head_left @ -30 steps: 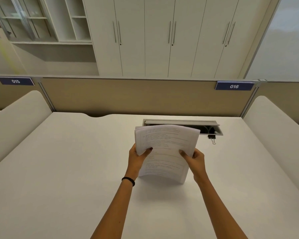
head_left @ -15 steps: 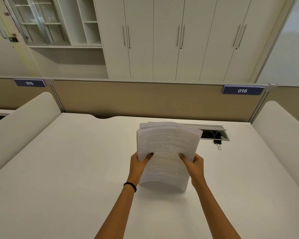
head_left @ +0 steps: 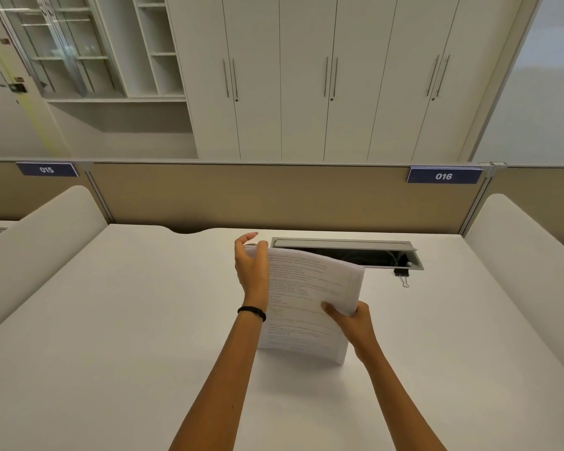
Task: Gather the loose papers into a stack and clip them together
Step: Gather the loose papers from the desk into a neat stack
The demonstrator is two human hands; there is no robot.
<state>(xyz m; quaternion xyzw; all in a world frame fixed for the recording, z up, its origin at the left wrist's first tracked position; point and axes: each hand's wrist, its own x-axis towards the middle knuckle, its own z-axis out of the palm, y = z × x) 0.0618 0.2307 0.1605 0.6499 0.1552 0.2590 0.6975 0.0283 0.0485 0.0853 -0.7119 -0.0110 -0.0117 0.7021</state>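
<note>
Papers (head_left: pixel 306 288) stand on edge on the table (head_left: pixel 144 320), probably to square them up. The left grip (head_left: pixel 251 275) cups their far-left corner with loosely curved fingers; I cannot tell if it pinches. The right grip (head_left: pixel 355 323) grasps their right edge. A binder clip (head_left: pixel 402 276) lies untouched, farther right.

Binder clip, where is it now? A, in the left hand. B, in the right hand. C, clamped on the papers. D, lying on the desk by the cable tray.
D: the binder clip lies on the desk just in front of the cable tray, apart from the paper stack.
</note>
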